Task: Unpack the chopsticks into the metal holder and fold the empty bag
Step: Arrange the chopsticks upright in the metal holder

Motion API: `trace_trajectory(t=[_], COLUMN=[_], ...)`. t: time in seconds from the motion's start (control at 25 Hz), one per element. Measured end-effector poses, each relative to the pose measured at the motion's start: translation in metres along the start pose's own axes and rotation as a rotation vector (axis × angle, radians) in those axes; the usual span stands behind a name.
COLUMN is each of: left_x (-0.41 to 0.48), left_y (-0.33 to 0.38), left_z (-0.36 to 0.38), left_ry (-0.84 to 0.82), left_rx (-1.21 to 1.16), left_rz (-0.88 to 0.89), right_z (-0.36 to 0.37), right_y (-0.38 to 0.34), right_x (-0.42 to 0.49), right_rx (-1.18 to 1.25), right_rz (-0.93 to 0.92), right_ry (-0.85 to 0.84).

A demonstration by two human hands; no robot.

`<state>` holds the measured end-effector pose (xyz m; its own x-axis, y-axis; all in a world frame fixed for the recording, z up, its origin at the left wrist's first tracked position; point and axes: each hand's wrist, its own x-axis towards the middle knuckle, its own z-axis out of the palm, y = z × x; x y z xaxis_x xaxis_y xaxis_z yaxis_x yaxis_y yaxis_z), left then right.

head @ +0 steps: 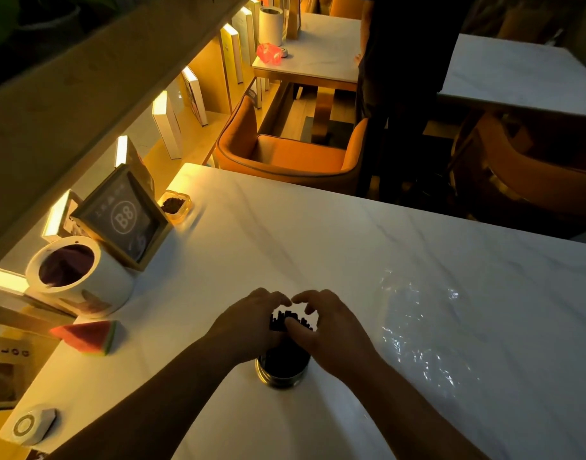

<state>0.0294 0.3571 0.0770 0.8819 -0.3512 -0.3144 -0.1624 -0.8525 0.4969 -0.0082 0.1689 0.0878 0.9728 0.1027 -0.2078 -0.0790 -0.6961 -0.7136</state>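
Observation:
A round metal holder (282,376) stands on the white marble table (318,234) near its front edge. A bundle of dark chopsticks (290,318) stands upright in it, tops sticking out. My left hand (248,323) wraps the bundle from the left. My right hand (331,327) cups it from the right, thumb pressed on the tops. Both hands hide most of the sticks. The empty clear plastic bag (421,327) lies flat and crumpled on the table, to the right of my hands.
At the table's left edge are a watermelon-slice ornament (89,336), a white jar (76,277), a framed B8 sign (125,217), a small glass dish (175,205) and a white call button (29,426). Orange chairs (285,154) and a standing person (398,78) are beyond the far edge.

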Motion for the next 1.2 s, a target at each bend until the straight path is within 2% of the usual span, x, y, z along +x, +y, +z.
trace_trajectory(t=[0.08, 0.24, 0.56, 0.8, 0.96, 1.08, 1.12, 1.2], left_x=[0.002, 0.001, 0.000, -0.010, -0.029, -0.036, -0.036, -0.037], left_y=[0.003, 0.001, 0.005, 0.010, -0.006, -0.020, -0.023, -0.024], left_z=[0.001, 0.000, -0.021, -0.075, -0.123, -0.132, -0.127, -0.109], left_ry=[0.027, 0.068, 0.073, 0.163, 0.241, 0.424, 0.477, 0.490], left_rx=[0.062, 0.088, 0.158, 0.069, -0.227, -0.597, -0.765, -1.123], left_rz=[0.047, 0.106, 0.154, 0.085, 0.002, -0.064, -0.100, -0.187], right_z=[0.003, 0.014, 0.014, 0.008, -0.001, -0.007, -0.009, -0.011], right_y=[0.010, 0.018, 0.015, 0.010, 0.010, 0.010, 0.010, 0.005], right_x=[0.002, 0.004, 0.005, 0.005, 0.002, 0.001, 0.000, -0.002], right_rx=[0.008, -0.065, -0.092, -0.026, 0.043, 0.145, 0.205, 0.349], right_rz=[0.028, 0.004, -0.055, -0.018, 0.009, 0.073, 0.108, 0.145], right_ry=[0.012, -0.075, -0.076, -0.058, 0.056, 0.239, 0.250, 0.103])
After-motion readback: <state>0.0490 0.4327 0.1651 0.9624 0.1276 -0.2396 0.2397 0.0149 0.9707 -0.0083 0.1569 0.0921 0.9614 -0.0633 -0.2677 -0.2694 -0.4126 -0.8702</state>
